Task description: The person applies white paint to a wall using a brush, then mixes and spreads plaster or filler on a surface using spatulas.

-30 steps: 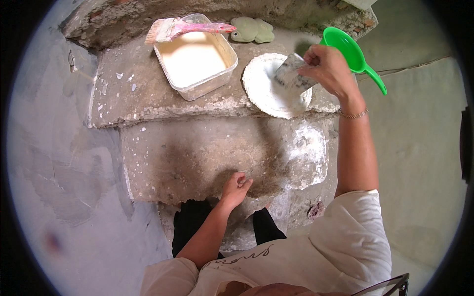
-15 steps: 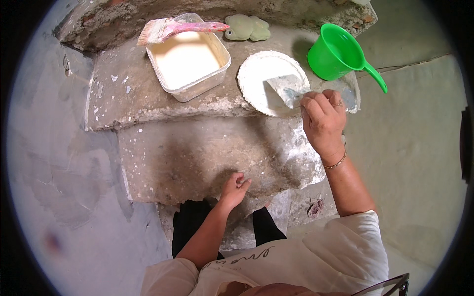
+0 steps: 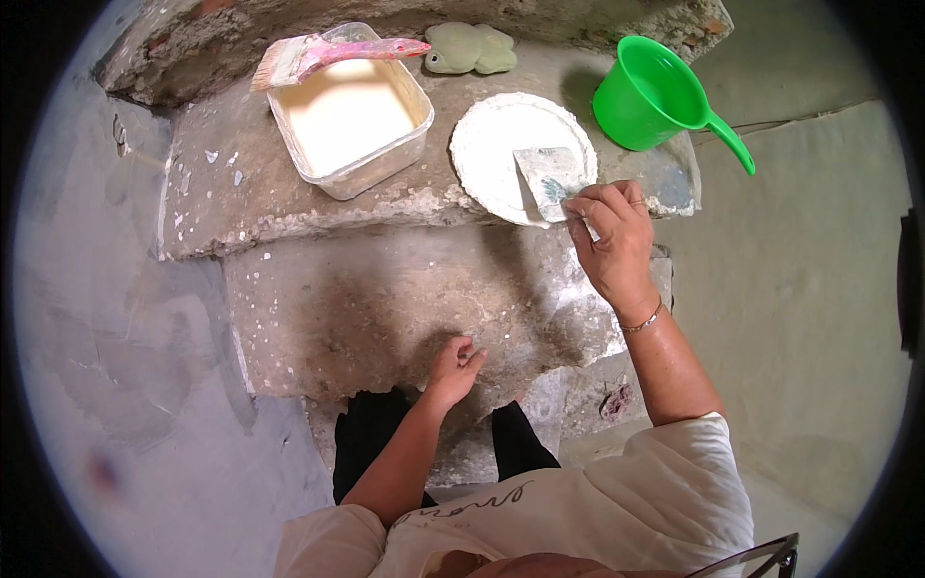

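Note:
My right hand (image 3: 617,241) is closed on a flat, paint-smeared putty scraper (image 3: 552,173). Its broad blade lies over a round white plate-like dish (image 3: 482,159), which is coated with thick white paste, and seems to touch the paste near the dish's right side. Whether the scraper has a handle is hidden by my fingers. Low over the lower step, my left hand (image 3: 453,374) hangs loosely with bent fingers, thumb and forefinger apart and nothing visible in it.
On the upper concrete step (image 3: 222,207), a clear tub (image 3: 376,173) holds creamy liquid, with a pink-handled paintbrush (image 3: 337,55) across its rim. Behind the dish sits a pale green animal-shaped object (image 3: 472,48). A green dipper (image 3: 646,106) stands at right, its handle past the edge.
My right hand has shifted slightly left and down with the scraper, whose blade now lies flatter over the paste. My left hand stays nearly still. The view has shifted slightly.

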Demonstrator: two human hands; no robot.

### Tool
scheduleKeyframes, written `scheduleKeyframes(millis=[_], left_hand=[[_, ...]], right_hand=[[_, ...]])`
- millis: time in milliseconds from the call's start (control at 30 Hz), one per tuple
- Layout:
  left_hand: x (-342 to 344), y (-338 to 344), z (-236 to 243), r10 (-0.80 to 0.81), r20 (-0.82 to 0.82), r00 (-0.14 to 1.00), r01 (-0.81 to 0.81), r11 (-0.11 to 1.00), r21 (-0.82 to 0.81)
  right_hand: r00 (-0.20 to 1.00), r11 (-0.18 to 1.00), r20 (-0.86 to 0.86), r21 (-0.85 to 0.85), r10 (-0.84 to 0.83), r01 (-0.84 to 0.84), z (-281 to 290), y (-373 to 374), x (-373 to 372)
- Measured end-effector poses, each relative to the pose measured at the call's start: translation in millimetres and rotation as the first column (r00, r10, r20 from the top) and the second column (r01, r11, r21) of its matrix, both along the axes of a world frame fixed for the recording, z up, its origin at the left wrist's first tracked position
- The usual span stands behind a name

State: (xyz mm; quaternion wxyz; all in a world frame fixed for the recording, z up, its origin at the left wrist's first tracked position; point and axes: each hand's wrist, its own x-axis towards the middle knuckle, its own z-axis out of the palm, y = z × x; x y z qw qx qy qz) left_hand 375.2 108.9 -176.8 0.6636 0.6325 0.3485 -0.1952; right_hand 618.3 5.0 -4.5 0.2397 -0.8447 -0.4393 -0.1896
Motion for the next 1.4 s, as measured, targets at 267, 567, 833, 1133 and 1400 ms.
scheduleKeyframes(millis=[267,567,833,1133,1400], left_hand=[[3,1,9,-0.005,-0.022,1.000,0.005,1.000,-0.015],[4,3,16,-0.024,-0.033,0.999,0.024,1.000,0.000],[1,0,9,-0.029,-0.029,0.999,0.030,1.000,0.008],[3,-1,9,-0.011,-0.041,0.999,0.010,1.000,-0.013],[0,0,3,0.007,-0.021,1.000,-0.007,1.000,0.001]], right_hand=[[0.999,1.000,0.051,-0.004,0.005,-0.005,1,2,3],[0.986,0.993,0.128,-0.021,-0.111,0.115,5,4,-9],[0.996,0.997,0.073,-0.048,-0.054,0.058,-6,-2,0],[0.996,1.000,0.085,-0.026,0.003,-0.001,5,2,3],[0.975,0.997,-0.221,-0.074,-0.033,0.017,11,4,-17]])
